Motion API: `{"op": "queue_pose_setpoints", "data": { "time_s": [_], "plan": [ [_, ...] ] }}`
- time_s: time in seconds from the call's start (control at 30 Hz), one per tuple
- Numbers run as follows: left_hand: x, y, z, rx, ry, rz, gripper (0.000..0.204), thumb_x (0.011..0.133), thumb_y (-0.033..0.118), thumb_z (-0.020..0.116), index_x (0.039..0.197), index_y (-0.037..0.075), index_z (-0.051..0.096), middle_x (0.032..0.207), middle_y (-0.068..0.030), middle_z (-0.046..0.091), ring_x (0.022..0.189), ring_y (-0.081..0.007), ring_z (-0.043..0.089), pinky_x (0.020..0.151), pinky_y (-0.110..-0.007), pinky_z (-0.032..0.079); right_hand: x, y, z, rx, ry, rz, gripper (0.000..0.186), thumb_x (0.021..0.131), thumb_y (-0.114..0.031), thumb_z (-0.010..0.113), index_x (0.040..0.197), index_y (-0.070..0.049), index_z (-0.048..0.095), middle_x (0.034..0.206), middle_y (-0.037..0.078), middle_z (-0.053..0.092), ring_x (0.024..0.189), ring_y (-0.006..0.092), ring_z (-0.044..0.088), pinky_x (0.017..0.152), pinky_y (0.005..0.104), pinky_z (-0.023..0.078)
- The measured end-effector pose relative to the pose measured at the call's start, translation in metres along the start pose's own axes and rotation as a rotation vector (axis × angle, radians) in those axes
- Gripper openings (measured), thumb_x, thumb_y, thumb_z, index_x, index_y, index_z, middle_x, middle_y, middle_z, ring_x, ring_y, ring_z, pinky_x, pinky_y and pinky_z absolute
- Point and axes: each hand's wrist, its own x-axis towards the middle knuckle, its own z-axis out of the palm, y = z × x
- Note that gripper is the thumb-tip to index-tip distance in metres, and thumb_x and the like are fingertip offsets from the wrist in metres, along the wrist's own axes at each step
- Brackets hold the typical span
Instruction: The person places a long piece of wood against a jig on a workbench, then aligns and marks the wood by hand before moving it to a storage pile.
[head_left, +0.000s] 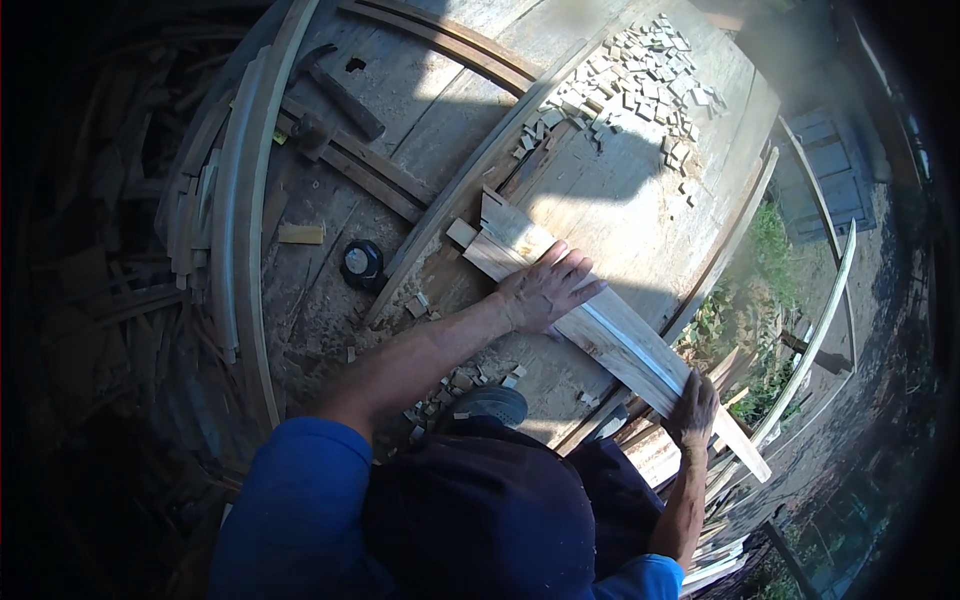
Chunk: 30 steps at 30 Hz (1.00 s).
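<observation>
A pale wooden board [625, 335] with a long groove or seam lies slantwise in front of me, its notched far end resting on the worktop [590, 215]. My left hand [548, 290] presses on its upper part, palm down with the fingers spread. Farther down the board, my right hand [692, 412] wraps round its edge, and the near end [745, 445] sticks out past that hand. A small wood block [462, 233] sits by the notched end. Whether the piece is one board or two laid together, I cannot tell.
Many small wood offcuts [640, 85] are strewn across the far worktop. On the left are a hammer [345, 100], a round black tape measure [361, 263], a yellowish block [301, 234] and stacked long strips [235, 200]. A long rail [480, 180] crosses the middle. A shoe [490, 405] shows below.
</observation>
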Motion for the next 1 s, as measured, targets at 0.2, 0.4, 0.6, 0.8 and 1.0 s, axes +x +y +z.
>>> {"op": "queue_pose_setpoints", "data": {
  "time_s": [0.2,0.4,0.6,0.8,1.0],
  "plan": [
    [0.007,-0.006,0.006,-0.044,0.022,0.012,0.094,0.072,0.059,0.074,0.148,0.011,0.043,0.129,-0.0142,0.047,0.130,-0.0313,0.041,0.116,-0.054,0.028,0.004,0.003,0.000,0.014,-0.055,0.033,0.082,0.070,-0.013,0.070,0.145,-0.002,0.038,0.125,0.025,0.049,0.119,0.0428,0.048,0.105,0.0524,0.035],
    [0.012,-0.009,0.008,-0.018,0.031,0.016,0.092,0.074,0.055,0.074,0.148,0.011,0.042,0.130,-0.0169,0.047,0.130,-0.0333,0.042,0.114,-0.055,0.032,0.012,0.003,-0.008,0.033,-0.061,0.021,0.090,0.065,-0.013,0.074,0.146,0.000,0.037,0.127,0.026,0.048,0.122,0.0436,0.046,0.106,0.0524,0.035],
    [0.021,-0.013,0.006,-0.088,-0.008,0.003,0.088,0.075,0.049,0.076,0.148,0.012,0.043,0.131,-0.0187,0.048,0.129,-0.0355,0.045,0.114,-0.056,0.032,0.016,0.009,-0.005,0.019,-0.007,-0.006,0.091,0.063,-0.010,0.074,0.145,0.000,0.037,0.128,0.025,0.047,0.121,0.0432,0.046,0.106,0.0524,0.035],
    [0.029,-0.017,0.006,-0.091,-0.052,-0.012,0.091,0.073,0.052,0.078,0.146,0.011,0.043,0.134,-0.0200,0.048,0.132,-0.0366,0.044,0.114,-0.056,0.031,0.028,0.008,-0.010,-0.012,0.016,0.004,0.091,0.062,-0.007,0.074,0.146,-0.002,0.037,0.127,0.024,0.047,0.121,0.0430,0.046,0.105,0.0518,0.036],
    [0.039,-0.023,0.005,-0.093,-0.058,-0.002,0.094,0.072,0.051,0.079,0.147,0.010,0.040,0.135,-0.0200,0.048,0.133,-0.0367,0.042,0.115,-0.057,0.029,0.037,0.013,-0.012,-0.003,0.022,0.004,0.099,0.058,-0.008,0.079,0.147,-0.002,0.035,0.127,0.024,0.046,0.121,0.0426,0.046,0.105,0.0518,0.037]
  ]
}}
